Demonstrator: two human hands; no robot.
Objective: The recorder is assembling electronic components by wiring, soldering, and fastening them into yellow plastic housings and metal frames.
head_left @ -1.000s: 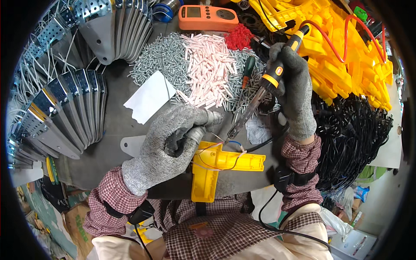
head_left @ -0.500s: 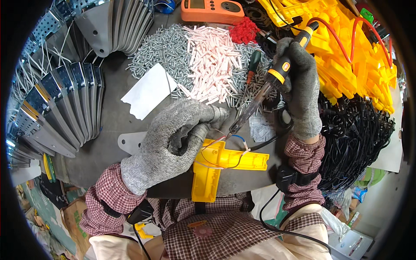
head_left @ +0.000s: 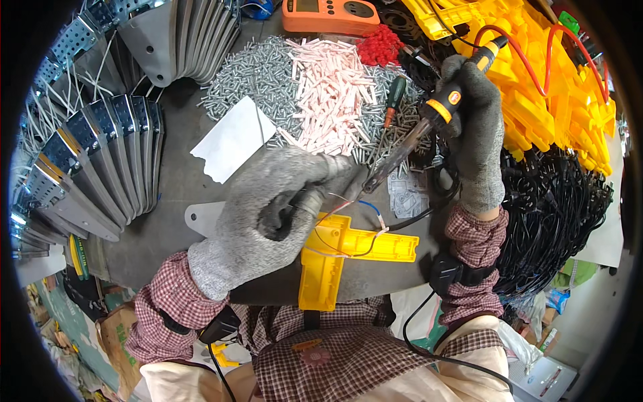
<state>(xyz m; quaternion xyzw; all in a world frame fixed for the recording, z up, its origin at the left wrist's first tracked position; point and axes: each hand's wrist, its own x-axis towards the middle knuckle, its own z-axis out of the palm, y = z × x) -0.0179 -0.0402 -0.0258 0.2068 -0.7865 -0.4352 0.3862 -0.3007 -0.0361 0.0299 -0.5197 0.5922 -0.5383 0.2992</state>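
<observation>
My right hand [head_left: 477, 127], in a grey glove, is closed around the black and yellow handle of a soldering iron [head_left: 404, 153]. The iron's tip points down and left, just above thin red and blue wires [head_left: 367, 205]. Those wires lie over a yellow T-shaped plastic housing [head_left: 323, 271] at the near edge of the table. Left of the wires, my gloved left hand [head_left: 268, 211] is curled, its thumb and fingers drawn together. Motion blurs its fingertips, and I cannot make out what is between them.
Grey metal brackets [head_left: 100, 161] fan out at the left. Silver screws [head_left: 251, 74], pale pink sleeves [head_left: 328, 94] and a screwdriver [head_left: 394, 100] lie beyond my hands. An orange meter [head_left: 329, 15] stands at the back. Yellow housings [head_left: 536, 87] and black cables [head_left: 549, 208] are heaped at the right.
The soldering iron in my right hand has moved slightly up and right, its tip lifting from the wires. My left hand has shifted slightly and is blurred. The housing stays in place.
</observation>
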